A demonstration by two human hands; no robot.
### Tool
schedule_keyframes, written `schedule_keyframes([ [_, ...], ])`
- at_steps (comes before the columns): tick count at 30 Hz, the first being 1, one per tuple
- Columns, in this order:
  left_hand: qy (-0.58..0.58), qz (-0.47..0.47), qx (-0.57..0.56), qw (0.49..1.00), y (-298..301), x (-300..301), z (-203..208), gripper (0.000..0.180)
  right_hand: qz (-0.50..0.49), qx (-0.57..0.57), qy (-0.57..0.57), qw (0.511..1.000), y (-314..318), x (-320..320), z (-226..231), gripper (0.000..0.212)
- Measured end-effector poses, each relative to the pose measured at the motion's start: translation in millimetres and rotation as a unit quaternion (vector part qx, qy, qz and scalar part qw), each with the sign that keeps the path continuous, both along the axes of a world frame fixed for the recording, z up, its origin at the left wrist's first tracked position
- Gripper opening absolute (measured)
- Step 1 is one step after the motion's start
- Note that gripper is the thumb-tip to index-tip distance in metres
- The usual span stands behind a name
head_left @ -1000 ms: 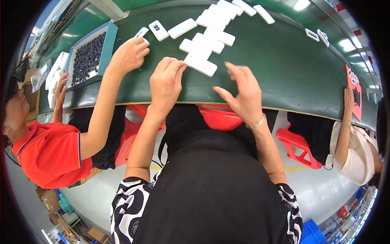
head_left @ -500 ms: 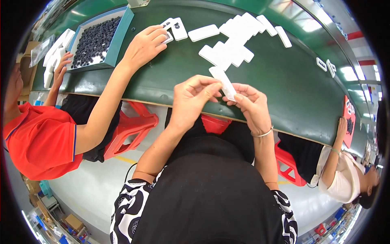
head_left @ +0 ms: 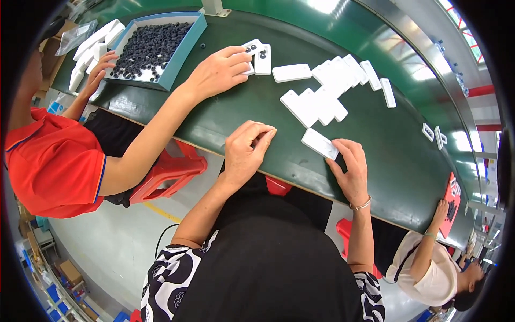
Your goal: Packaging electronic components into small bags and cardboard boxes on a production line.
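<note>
My right hand grips the lower right end of a white rectangular plastic piece between thumb and fingers, low over the green table. To its left, my left hand is closed in a pinch, thumb against forefinger, apart from the white piece. Whatever lies in that pinch, if anything, is too small to make out. Beyond both hands, several similar white pieces lie in an overlapping heap. A single white piece rests left of the heap.
At left, a co-worker's hand touches white pieces with black round parts. A blue-edged box of black parts stands beyond that person's arm. Another person's hand rests by a red tray at right.
My hands have parted. The white piece has left my left fingers and stays in my right hand, now lower and further right. The whole view has shifted.
</note>
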State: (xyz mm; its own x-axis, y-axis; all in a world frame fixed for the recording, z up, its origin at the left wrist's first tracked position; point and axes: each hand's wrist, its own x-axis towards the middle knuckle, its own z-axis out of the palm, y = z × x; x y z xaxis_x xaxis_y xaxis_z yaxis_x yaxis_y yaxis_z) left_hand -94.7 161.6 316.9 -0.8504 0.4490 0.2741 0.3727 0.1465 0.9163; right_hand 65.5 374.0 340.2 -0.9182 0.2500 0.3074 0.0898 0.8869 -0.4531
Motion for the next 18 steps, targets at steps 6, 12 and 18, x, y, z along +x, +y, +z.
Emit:
schedule_keyframes([
  [6,0.178,-0.027,-0.038,0.983,4,-4,-10,0.006,0.002,-0.108,0.046,0.993,22,-28,23,0.022],
  [12,0.081,-0.005,0.039,0.996,-18,-18,-2,0.007,0.157,-0.135,0.044,0.977,5,-165,54,0.016],
  [18,0.16,0.163,0.001,0.973,-61,-88,14,0.007,0.279,-0.024,0.096,0.955,-42,-324,3,0.017],
])
